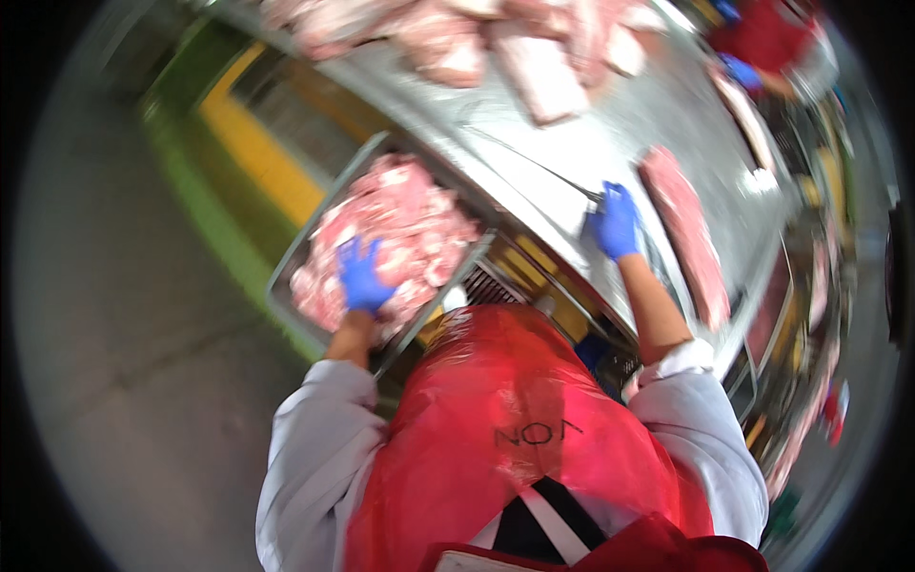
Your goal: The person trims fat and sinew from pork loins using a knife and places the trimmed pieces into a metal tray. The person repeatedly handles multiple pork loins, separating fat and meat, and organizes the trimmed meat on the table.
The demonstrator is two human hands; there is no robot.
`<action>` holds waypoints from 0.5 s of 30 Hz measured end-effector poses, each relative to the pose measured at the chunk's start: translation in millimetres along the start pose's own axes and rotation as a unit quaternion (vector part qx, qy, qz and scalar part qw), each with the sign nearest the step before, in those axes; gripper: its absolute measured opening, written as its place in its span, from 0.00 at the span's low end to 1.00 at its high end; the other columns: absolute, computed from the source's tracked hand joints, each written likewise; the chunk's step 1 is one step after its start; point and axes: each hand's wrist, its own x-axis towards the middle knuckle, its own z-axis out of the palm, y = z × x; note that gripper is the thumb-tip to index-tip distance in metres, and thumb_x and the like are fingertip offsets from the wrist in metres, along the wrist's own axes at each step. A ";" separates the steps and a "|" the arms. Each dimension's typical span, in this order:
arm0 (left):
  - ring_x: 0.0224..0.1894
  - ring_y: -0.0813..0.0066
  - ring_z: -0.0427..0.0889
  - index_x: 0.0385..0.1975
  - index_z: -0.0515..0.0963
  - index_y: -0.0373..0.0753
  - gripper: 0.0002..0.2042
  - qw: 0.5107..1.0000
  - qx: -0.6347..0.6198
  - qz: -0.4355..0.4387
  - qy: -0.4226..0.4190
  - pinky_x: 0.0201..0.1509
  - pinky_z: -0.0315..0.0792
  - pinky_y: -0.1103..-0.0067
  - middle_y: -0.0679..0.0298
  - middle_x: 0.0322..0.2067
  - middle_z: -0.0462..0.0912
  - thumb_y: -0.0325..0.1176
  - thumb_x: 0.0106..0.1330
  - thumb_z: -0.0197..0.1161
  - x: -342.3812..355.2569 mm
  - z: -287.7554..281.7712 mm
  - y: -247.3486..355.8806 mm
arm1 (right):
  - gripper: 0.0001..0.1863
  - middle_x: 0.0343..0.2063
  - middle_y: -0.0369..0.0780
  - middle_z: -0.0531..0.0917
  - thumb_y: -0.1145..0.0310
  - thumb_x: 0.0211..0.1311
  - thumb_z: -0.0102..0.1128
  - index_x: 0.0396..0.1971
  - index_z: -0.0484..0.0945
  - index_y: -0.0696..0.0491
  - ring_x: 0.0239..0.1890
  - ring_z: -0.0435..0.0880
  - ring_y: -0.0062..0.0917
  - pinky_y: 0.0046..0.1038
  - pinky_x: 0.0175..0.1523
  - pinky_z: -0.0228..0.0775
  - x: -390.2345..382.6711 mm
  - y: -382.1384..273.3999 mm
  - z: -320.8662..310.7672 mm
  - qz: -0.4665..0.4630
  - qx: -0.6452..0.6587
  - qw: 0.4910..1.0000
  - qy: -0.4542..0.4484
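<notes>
My left hand [364,275], in a blue glove, lies with fingers spread on pink and white meat trimmings [424,219] heaped in a grey tray [276,297] at the left of the steel table [726,195]. My right hand [618,221], also gloved in blue, is closed on the dark handle of a long knife [558,173], whose thin blade lies over the table pointing up and left. Just right of that hand is a long pink cut of meat [684,234].
Large meat pieces [534,71] cover the table's far side. A co-worker in red [772,38], with blue gloves, stands at the upper right near a long pale cut [743,114]. Blurred worktops with meat [818,286] run along the right. Grey floor [143,334] with yellow and green bands lies left.
</notes>
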 end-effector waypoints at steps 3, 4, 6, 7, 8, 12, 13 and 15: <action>0.69 0.45 0.61 0.63 0.70 0.41 0.48 0.999 -0.013 -0.023 -0.019 0.75 0.55 0.56 0.45 0.66 0.66 0.58 0.41 0.79 5.3 14.7 -41.2 | 0.22 0.49 0.53 0.76 0.64 0.54 0.62 0.48 0.77 0.59 0.55 0.74 0.49 0.52 0.64 0.60 -47.0 -18.0 -39.8 -0.017 0.043 0.998 -0.051; 0.70 0.44 0.60 0.66 0.66 0.40 0.49 0.999 0.005 -0.030 -0.022 0.75 0.54 0.56 0.45 0.68 0.62 0.57 0.43 0.77 -3.0 32.1 -62.1 | 0.23 0.48 0.52 0.77 0.63 0.55 0.62 0.50 0.77 0.57 0.53 0.76 0.47 0.48 0.63 0.63 -71.5 -20.3 -59.0 -0.012 0.067 0.997 -0.040; 0.72 0.43 0.56 0.71 0.58 0.37 0.51 0.996 0.074 -0.048 -0.023 0.77 0.51 0.56 0.45 0.71 0.56 0.56 0.48 0.74 -42.0 55.8 -86.5 | 0.24 0.48 0.50 0.77 0.64 0.57 0.63 0.54 0.76 0.55 0.52 0.77 0.46 0.43 0.61 0.67 -135.0 -19.2 -104.9 0.028 0.076 0.997 -0.013; 0.74 0.42 0.54 0.73 0.53 0.36 0.53 0.992 0.108 -0.063 -0.013 0.77 0.50 0.56 0.45 0.73 0.52 0.55 0.51 0.73 -67.7 61.1 -97.5 | 0.25 0.50 0.50 0.76 0.65 0.58 0.62 0.55 0.75 0.55 0.53 0.76 0.46 0.42 0.61 0.68 -161.4 -14.9 -130.5 0.034 0.075 0.997 0.004; 0.75 0.42 0.52 0.74 0.53 0.37 0.51 0.961 0.227 -0.112 -0.110 0.77 0.49 0.56 0.44 0.74 0.49 0.58 0.53 0.68 -77.9 46.3 -70.1 | 0.25 0.52 0.51 0.76 0.65 0.58 0.62 0.55 0.75 0.55 0.54 0.76 0.47 0.43 0.60 0.68 -202.2 -2.7 -149.3 0.079 0.104 0.991 -0.002; 0.68 0.43 0.67 0.71 0.59 0.39 0.46 0.920 0.217 -0.183 -0.271 0.70 0.63 0.57 0.45 0.67 0.66 0.54 0.54 0.68 -82.7 -47.9 92.4 | 0.24 0.51 0.49 0.78 0.67 0.57 0.64 0.54 0.75 0.55 0.56 0.76 0.46 0.45 0.61 0.67 -390.6 82.9 -194.9 0.245 0.058 0.963 0.096; 0.68 0.44 0.67 0.71 0.59 0.38 0.46 0.917 0.217 -0.198 -0.271 0.70 0.64 0.58 0.45 0.67 0.67 0.53 0.54 0.68 -90.7 -41.7 89.4 | 0.24 0.52 0.48 0.79 0.67 0.57 0.64 0.55 0.75 0.53 0.55 0.77 0.45 0.45 0.62 0.66 -440.8 111.7 -200.5 0.289 0.034 0.941 0.173; 0.67 0.46 0.69 0.71 0.60 0.36 0.46 0.923 0.188 -0.211 -0.261 0.70 0.64 0.60 0.45 0.66 0.68 0.51 0.54 0.70 -92.9 -12.1 79.4 | 0.24 0.52 0.49 0.79 0.68 0.58 0.64 0.55 0.75 0.56 0.54 0.77 0.45 0.43 0.62 0.65 -535.0 174.4 -218.7 0.435 -0.041 0.864 0.252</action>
